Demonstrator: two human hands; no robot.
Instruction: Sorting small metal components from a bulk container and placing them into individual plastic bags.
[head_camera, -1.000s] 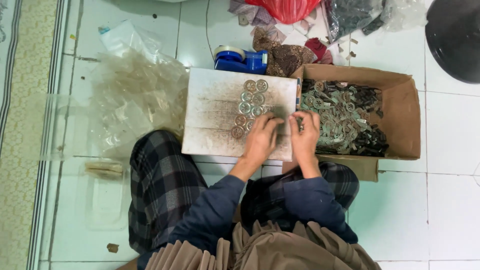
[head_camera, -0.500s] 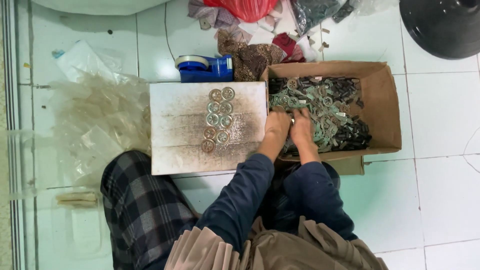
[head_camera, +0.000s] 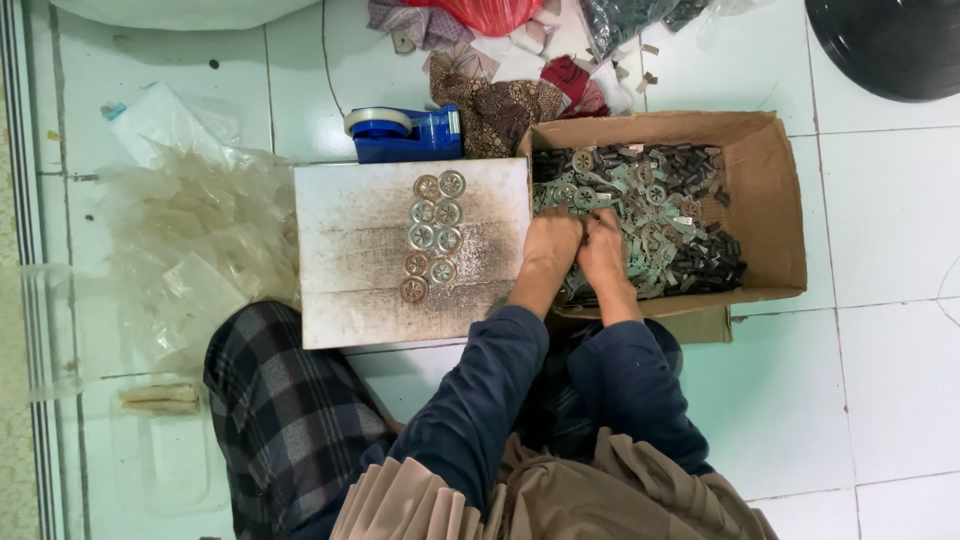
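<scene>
Head view: the person sits on the tiled floor (head_camera: 880, 250); both hands reach into the cardboard box (head_camera: 775, 200) at the knees, so the parts lie within easy reach. The left hand (head_camera: 550, 245) and the right hand (head_camera: 605, 245) rest side by side, knuckles up, on the heap of small greenish metal parts (head_camera: 660, 215); the fingers are buried among the parts, so whether they are closed on anything cannot be told. Just left of the box lies a stained white board (head_camera: 350, 250); it carries round slotted discs (head_camera: 435, 235) laid in two short columns, apart from the loose heap. A blue tape dispenser (head_camera: 405, 135) stands behind the board; clear plastic bags (head_camera: 190, 240) pile to its left.
</scene>
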